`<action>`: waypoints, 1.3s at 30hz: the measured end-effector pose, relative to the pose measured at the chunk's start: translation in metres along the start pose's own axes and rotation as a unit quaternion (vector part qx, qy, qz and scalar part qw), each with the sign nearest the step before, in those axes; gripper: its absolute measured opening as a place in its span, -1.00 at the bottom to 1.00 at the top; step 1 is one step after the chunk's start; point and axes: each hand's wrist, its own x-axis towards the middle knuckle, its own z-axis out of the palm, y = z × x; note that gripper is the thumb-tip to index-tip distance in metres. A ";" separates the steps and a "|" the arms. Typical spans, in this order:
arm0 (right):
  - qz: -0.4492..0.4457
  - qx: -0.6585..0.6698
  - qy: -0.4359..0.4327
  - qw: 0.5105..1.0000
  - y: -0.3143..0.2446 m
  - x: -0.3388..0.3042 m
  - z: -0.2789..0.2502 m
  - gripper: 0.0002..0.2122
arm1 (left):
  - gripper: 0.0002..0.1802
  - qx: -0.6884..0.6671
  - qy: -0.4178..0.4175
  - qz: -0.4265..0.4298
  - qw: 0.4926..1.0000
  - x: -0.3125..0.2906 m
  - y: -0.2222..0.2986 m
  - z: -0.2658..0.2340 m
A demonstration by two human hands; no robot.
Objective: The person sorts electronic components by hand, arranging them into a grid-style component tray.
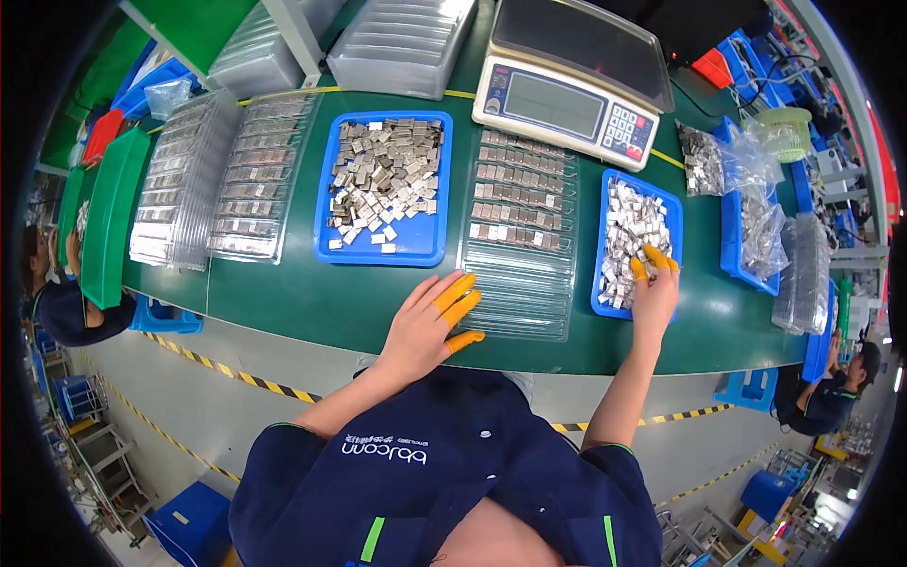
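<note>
My left hand (pixel 425 321), with orange-yellow finger cots, has its fingers spread at the left edge of a clear plastic blister tray (pixel 520 307). Rows of small metal connector shells (pixel 518 189) fill that tray's far part; its near rows are bare. To the right, my right hand (pixel 656 288) dips into a blue tray (pixel 606 203) heaped with small silvery shells (pixel 628 227). Its cotted thumb and fingers bend together among the pieces, and whatever lies between the tips is too small to make out.
Left of the blister tray is a larger blue tray (pixel 326 217) of loose metal shells. Filled blister trays (pixel 255 180) stand further left. A weighing scale (pixel 557 99) sits behind, beside stacked clear trays (pixel 402 42). Bagged parts (pixel 756 227) lie right. Two people work at the sides.
</note>
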 end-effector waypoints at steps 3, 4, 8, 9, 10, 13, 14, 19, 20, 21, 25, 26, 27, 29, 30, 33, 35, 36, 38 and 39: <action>-0.018 0.025 0.026 0.999 0.004 0.003 0.002 -0.75 | -0.47 -0.001 0.013 -0.009 1.000 0.004 -0.002 0.003; -0.030 0.045 0.044 0.998 0.008 0.003 0.005 -0.77 | -0.47 0.005 0.021 -0.021 1.000 0.005 -0.001 0.002; 0.096 0.106 0.065 0.988 0.005 0.001 0.003 -0.76 | -0.47 0.007 0.017 -0.011 1.000 0.008 -0.001 0.005; 0.094 0.109 0.061 0.988 0.009 0.001 0.002 -0.76 | -0.48 -0.001 0.016 -0.008 1.000 0.008 0.000 0.006; 0.079 0.109 0.059 0.989 0.011 0.001 0.001 -0.75 | -0.48 -0.013 0.015 -0.004 1.000 0.008 0.000 0.007; 0.049 0.090 0.054 0.993 0.000 0.001 -0.005 -0.73 | -0.51 -0.001 0.027 0.007 1.000 0.011 0.000 0.002; 0.054 0.075 0.037 0.995 -0.003 0.001 -0.007 -0.74 | -0.51 0.000 0.027 0.005 1.000 0.011 -0.002 0.000; -0.022 0.141 0.045 0.989 0.032 -0.003 -0.001 -0.77 | -0.67 0.042 0.148 0.088 0.984 0.028 -0.035 -0.029; -0.022 0.048 0.007 0.999 0.027 -0.005 -0.006 -0.79 | -0.70 0.049 0.184 0.014 0.982 0.038 -0.044 -0.037; -0.022 -0.041 -0.033 0.998 0.020 -0.006 -0.010 -0.80 | -0.73 0.059 0.217 -0.062 0.972 0.049 -0.052 -0.047; 0.001 -0.064 -0.052 0.997 0.011 -0.005 -0.014 -0.79 | -0.77 0.080 0.233 -0.077 0.966 0.081 -0.105 -0.053; 0.003 -0.066 -0.049 0.997 0.012 -0.005 -0.013 -0.79 | -0.78 0.077 0.220 -0.081 0.969 0.086 -0.109 -0.053; -0.030 -0.066 -0.038 0.997 0.016 -0.006 -0.011 -0.78 | -0.78 0.072 0.219 -0.074 0.970 0.091 -0.111 -0.051; -0.058 -0.071 -0.022 0.996 0.019 -0.009 -0.010 -0.77 | -0.79 0.170 0.193 -0.052 0.965 0.098 -0.113 -0.049; -0.051 -0.067 -0.031 0.996 0.018 -0.010 -0.009 -0.76 | -0.76 0.186 0.178 -0.063 0.964 0.101 -0.109 -0.048; -0.043 -0.057 -0.021 0.997 0.014 -0.012 -0.009 -0.77 | -0.76 0.163 0.146 -0.096 0.971 0.103 -0.109 -0.047; -0.079 -0.020 0.009 0.997 0.007 -0.013 -0.015 -0.78 | -0.79 0.153 0.162 -0.078 0.972 0.105 -0.109 -0.048; -0.052 0.001 0.027 0.998 0.012 -0.014 -0.014 -0.79 | -0.80 0.132 0.162 -0.074 0.975 0.105 -0.110 -0.049; -0.043 -0.007 0.050 0.998 0.011 -0.011 -0.019 -0.77 | -0.81 0.092 0.169 -0.088 0.977 0.103 -0.108 -0.054; -0.043 -0.019 0.066 0.997 0.004 -0.008 -0.023 -0.76 | -0.80 0.074 0.178 -0.104 0.976 0.100 -0.105 -0.060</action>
